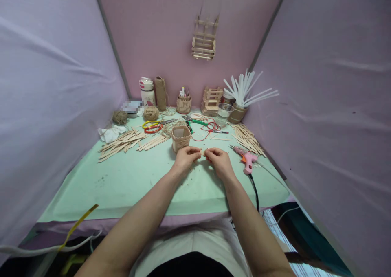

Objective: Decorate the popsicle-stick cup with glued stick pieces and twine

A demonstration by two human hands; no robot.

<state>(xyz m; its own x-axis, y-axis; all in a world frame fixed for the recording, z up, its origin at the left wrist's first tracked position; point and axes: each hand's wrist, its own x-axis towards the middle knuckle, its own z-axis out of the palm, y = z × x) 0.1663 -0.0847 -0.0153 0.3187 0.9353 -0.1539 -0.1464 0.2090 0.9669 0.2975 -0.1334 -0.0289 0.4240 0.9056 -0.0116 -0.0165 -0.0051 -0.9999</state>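
My left hand [186,158] and my right hand [220,161] meet over the table, thumbs and fingers pinched. Between their fingertips is a small pale piece [202,152], perhaps a bit of wooden stick; the fingers hide most of it. Just behind my left hand stands a small cup [179,137] with pale sides and a braided rim. To the right of my right hand, a pink glue gun [249,159] with an orange trigger lies on its side. Small crumbs are scattered on the green cloth below my hands.
Wooden craft sticks lie in piles at left [122,143] and right [249,139]. Behind the cup are scissors [152,127], green-handled pliers [198,122], red cord [213,124] and twine balls [150,113]. Glue sticks [242,87] fill a pot; a clear cup [224,113] stands beside it.
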